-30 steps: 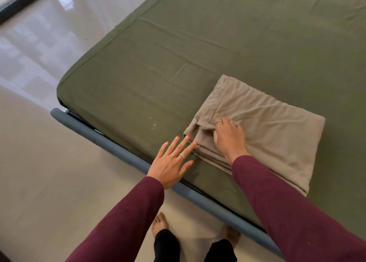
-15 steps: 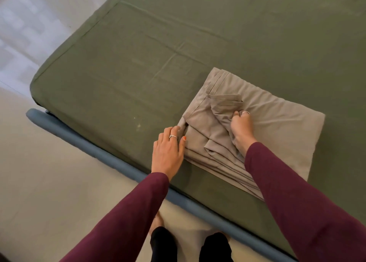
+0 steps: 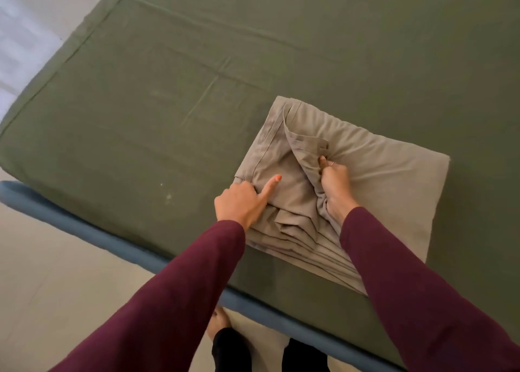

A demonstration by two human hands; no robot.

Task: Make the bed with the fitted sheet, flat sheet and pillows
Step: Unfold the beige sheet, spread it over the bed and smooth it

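A folded beige flat sheet [image 3: 388, 180] lies on the bed near its front edge, over the olive green fitted sheet [image 3: 168, 95] that covers the mattress. My right hand [image 3: 333, 183] is clenched on a bunch of the flat sheet's upper layers, lifting a flap off the stack. My left hand [image 3: 244, 200] grips the stack's near left corner, with the index finger stretched out flat on the cloth. No pillow is in view.
A blue bed frame rail [image 3: 84, 231] runs along the mattress's front edge. Pale tiled floor [image 3: 56, 301] lies to the left and below. My bare foot [image 3: 218, 325] stands beside the rail.
My right hand has drawn the upper layers up and to the right, opening the fold. My left hand went from flat beside the stack to gripping its left corner.
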